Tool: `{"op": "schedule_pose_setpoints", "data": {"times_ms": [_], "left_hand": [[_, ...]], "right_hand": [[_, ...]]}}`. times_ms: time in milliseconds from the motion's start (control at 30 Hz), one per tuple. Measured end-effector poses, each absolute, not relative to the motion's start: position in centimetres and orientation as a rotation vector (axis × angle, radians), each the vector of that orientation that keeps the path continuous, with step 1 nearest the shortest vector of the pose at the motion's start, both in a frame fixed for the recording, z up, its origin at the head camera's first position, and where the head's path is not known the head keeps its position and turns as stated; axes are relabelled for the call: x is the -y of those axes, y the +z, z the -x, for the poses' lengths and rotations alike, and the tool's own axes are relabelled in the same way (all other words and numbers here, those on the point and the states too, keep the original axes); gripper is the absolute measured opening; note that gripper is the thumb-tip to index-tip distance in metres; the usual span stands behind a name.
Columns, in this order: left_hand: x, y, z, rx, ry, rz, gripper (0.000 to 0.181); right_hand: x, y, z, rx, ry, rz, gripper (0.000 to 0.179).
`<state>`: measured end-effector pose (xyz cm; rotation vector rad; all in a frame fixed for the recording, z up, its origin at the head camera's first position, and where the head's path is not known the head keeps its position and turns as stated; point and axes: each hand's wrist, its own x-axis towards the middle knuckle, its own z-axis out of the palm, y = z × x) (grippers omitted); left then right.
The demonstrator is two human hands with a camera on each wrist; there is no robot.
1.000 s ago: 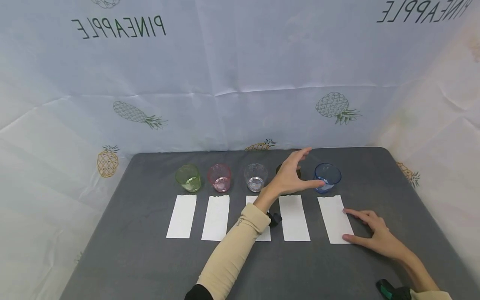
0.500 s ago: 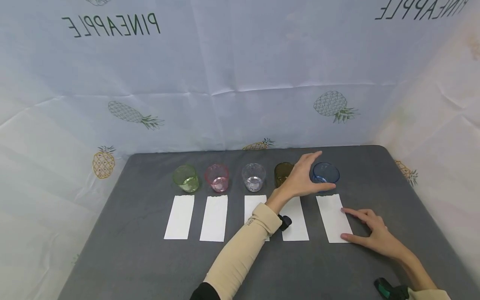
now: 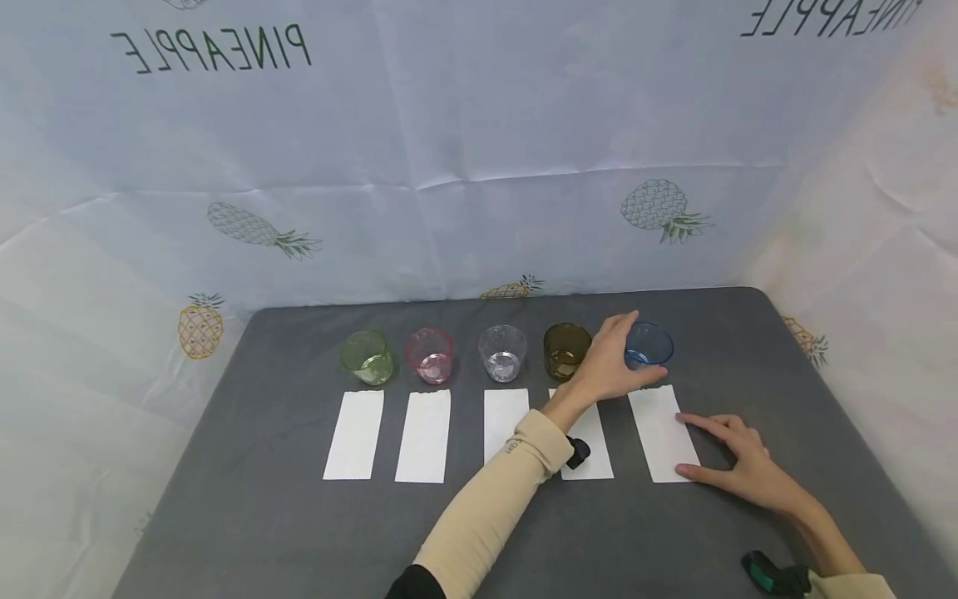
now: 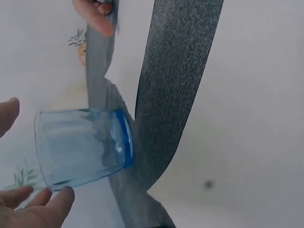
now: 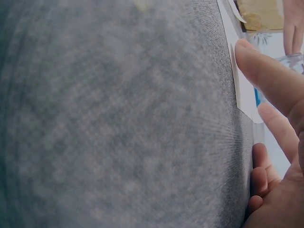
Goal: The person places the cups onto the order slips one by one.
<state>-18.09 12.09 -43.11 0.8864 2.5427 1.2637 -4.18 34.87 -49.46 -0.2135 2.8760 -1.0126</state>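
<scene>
A blue glass tumbler [image 3: 649,344] stands upright at the right end of a row of glasses. My left hand [image 3: 608,359] reaches round its near left side, thumb and fingers spread apart. In the left wrist view the fingertips [image 4: 64,198] are right at the rim of the blue tumbler [image 4: 80,147], while the thumb [image 4: 7,116] stays off it. My right hand [image 3: 744,470] rests on the table, with its index finger and thumb tips on the right edge of a white paper strip [image 3: 662,433]. Its other fingers are loosely bent [image 5: 260,178].
Left of the blue tumbler stand brown [image 3: 566,349], clear [image 3: 503,353], pink [image 3: 430,353] and green [image 3: 367,356] tumblers. A white paper strip [image 3: 354,437] lies before each glass on the grey table [image 3: 299,532]. A pineapple-print cloth [image 3: 449,100] hangs behind.
My left hand has moved right from in front of the brown tumbler to the blue one, and its thumb and fingers have drawn slightly closer together. The right hand stays at the paper strip.
</scene>
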Motion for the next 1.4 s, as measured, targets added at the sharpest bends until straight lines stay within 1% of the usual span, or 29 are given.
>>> {"op": "schedule_pose_setpoints", "data": {"times_ms": [167,433,900,1067,1400], "left_hand": [[-12.7,-43.6,17.7,-2.586,1.263,-0.819,0.091],[-13.3,-44.5,17.3,-2.625,1.254,-0.773,0.082],[-13.3,-45.2,17.2,-2.616,1.290,-0.737,0.079],[-13.0,-45.2,17.2,-2.625,1.296,-0.744,0.078],[-12.5,-44.1,16.9,-2.603,1.331,-0.848,0.079]], "right_hand": [[-34.8,-49.5,4.2,-2.869,-1.032,0.220,0.076],[-34.9,-49.5,4.3,-2.873,-1.044,0.223,0.075],[-34.9,-49.7,4.1,-2.882,-1.031,0.218,0.076],[-34.9,-49.7,4.2,-2.871,-1.034,0.212,0.076],[-34.9,-49.6,4.2,-2.863,-1.014,0.184,0.076]]}}
